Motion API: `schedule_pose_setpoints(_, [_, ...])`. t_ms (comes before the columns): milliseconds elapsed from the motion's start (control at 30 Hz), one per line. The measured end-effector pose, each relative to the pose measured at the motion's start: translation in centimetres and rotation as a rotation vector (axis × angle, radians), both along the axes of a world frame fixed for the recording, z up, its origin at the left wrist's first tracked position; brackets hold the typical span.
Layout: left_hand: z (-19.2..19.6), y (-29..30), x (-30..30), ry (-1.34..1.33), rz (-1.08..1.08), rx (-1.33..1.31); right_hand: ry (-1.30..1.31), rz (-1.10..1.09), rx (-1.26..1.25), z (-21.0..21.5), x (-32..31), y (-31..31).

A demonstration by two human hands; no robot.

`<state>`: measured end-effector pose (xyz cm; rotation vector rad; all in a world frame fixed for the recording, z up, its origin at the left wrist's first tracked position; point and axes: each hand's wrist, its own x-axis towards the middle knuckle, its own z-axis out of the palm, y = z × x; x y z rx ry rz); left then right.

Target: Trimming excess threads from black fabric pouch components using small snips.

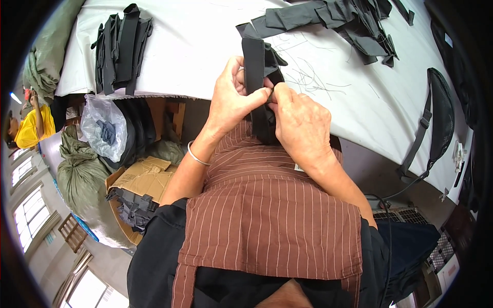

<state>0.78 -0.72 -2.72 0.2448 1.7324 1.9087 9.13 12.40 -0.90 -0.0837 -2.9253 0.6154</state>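
Observation:
Both my hands meet at the near edge of the white table, in front of my striped brown apron. Between the thumb and fingers of my left hand [232,95] is a black fabric strip [253,64], standing upright with its lower end hanging over the edge. My right hand [303,120] pinches the side of the same strip, its fingertips touching my left thumb. What exactly sits between the right fingertips is hidden. Further back lies a chain of black fabric pieces [303,15], joined and bunched toward the right.
A stack of black strips [123,49] lies on the table [195,46] at the left. Loose dark threads [313,77] are scattered right of my hands. A black strap with buckle [436,123] rests at the right. Below left stand a cardboard box [138,177] and a clear bag [105,126].

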Motion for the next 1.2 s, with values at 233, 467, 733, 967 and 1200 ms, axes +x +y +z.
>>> schedule_pose_setpoints(233, [1.2,-1.0,-0.7,0.0,-0.001,0.013,-0.099,0.012,-0.306,1.9,0.1,1.9])
schedule_pose_setpoints(467, [4.1,-4.6,-1.9,0.587,-0.884,-0.411,-0.24,-0.053,-1.119,3.0,1.6,6.6])
schedule_pose_setpoints(733, [8.5,-13.0,-13.2,0.745,0.253,-0.705,-0.15,-0.091,-1.106,2.2,1.8,6.5])
schedule_pose_setpoints(967, [-1.2,-28.8,-27.0,0.78,0.334,-1.305,-0.059,-0.116,-1.13,2.9,1.3,6.3])
schedule_pose_setpoints(1200, [2.7,-6.8,-13.6,1.089,0.17,-0.725,0.141,-0.414,-1.222,2.3,0.3,9.8])
